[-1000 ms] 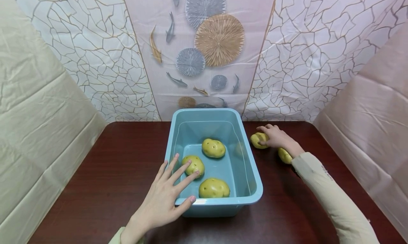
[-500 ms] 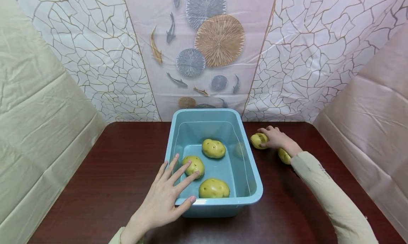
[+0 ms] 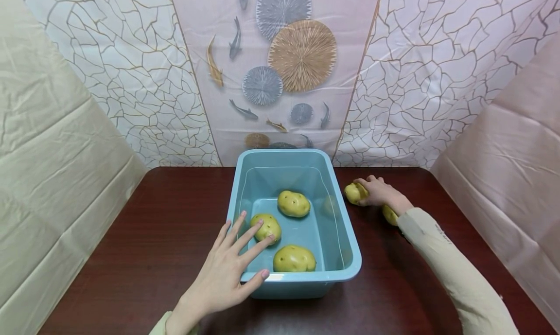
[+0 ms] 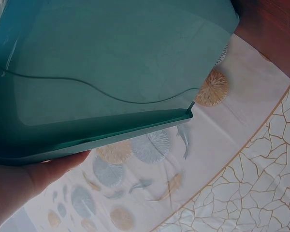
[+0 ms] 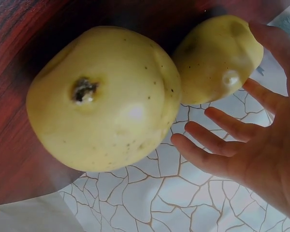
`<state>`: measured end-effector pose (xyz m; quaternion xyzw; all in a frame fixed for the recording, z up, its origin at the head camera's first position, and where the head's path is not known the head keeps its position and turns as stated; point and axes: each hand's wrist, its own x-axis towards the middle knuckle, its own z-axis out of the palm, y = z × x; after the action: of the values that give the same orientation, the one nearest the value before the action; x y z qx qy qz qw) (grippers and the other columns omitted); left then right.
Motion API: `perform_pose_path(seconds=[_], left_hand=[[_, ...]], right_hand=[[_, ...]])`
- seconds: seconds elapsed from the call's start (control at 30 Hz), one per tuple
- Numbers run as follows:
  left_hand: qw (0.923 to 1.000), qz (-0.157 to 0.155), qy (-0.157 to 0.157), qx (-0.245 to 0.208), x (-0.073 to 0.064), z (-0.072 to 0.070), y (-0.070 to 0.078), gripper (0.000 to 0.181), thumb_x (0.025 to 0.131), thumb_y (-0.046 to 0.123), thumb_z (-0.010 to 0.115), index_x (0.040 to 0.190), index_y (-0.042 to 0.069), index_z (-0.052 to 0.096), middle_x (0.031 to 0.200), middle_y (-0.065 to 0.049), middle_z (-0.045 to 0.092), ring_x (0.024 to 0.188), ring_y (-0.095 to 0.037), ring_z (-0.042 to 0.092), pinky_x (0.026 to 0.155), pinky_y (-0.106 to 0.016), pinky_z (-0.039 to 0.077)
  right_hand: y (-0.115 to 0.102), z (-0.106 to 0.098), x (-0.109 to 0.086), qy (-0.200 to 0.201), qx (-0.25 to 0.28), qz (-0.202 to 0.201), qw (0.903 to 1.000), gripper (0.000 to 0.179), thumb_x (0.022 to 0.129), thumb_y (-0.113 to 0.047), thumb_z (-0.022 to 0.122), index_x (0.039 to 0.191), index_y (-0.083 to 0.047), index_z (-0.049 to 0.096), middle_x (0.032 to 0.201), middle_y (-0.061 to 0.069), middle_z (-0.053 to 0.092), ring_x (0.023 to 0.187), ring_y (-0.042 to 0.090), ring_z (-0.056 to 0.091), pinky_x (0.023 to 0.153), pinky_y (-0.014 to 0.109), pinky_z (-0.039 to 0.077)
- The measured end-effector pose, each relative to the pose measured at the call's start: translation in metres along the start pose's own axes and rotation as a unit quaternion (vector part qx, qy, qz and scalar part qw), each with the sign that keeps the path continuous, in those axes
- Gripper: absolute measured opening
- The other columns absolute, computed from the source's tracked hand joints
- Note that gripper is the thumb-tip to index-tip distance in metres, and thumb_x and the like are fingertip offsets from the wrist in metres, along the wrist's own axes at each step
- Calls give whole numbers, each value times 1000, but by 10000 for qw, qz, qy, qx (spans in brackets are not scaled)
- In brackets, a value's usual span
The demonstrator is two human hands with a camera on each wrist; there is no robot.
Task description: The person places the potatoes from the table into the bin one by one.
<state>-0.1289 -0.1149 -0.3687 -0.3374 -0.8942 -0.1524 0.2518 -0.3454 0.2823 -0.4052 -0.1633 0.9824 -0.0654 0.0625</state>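
Note:
My left hand point(image 3: 223, 272) lies with fingers straight and spread over the near left corner of a light blue plastic tub point(image 3: 345, 233). In the left wrist view, part of that hand point(image 4: 19, 188) touches the tub's rim point(image 4: 121, 135). Right of the tub, my right hand point(image 3: 381, 191) has thumb and index finger on either side of a yellow potato point(image 3: 354, 194) on the table. The right wrist view shows this potato point(image 5: 222, 63) pinched at one end, the other fingers stretched out. Another potato point(image 3: 389, 214) lies under the right wrist, partly hidden by it.
Inside the tub lie three potatoes: one at the back point(image 3: 293, 203), a left potato point(image 3: 267, 228) partly behind my left fingers, and a front potato point(image 3: 294, 258). The tub stands on a dark red-brown table point(image 3: 144, 242). Patterned cloth point(image 3: 280, 106) hangs behind it.
My right thumb and fingers have drawn in closer on the potato beside the tub. My left hand and the tub have stayed in place.

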Motion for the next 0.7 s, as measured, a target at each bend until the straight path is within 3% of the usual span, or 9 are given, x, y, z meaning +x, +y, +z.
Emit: perform_pose_path(seconds=[0.13, 0.7], left_hand=[[10000, 5, -6, 16, 0, 0, 0, 47, 89, 49, 40, 129, 26, 48, 140, -2, 39, 138, -30, 16, 103, -56, 20], [10000, -24, -3, 28, 1, 1, 0, 49, 89, 52, 35, 128, 26, 49, 141, -1, 39, 136, -33, 20, 103, -56, 20]], right_hand=[[0, 2, 3, -27, -43, -32, 10000, 66, 76, -26, 67, 133, -8, 38, 119, 27, 41, 100, 42, 40, 69, 52, 42], [-3, 18, 12, 102, -618, -171, 9979, 74, 71, -23, 71, 135, -9, 36, 114, 24, 46, 90, 37, 43, 65, 53, 39]])
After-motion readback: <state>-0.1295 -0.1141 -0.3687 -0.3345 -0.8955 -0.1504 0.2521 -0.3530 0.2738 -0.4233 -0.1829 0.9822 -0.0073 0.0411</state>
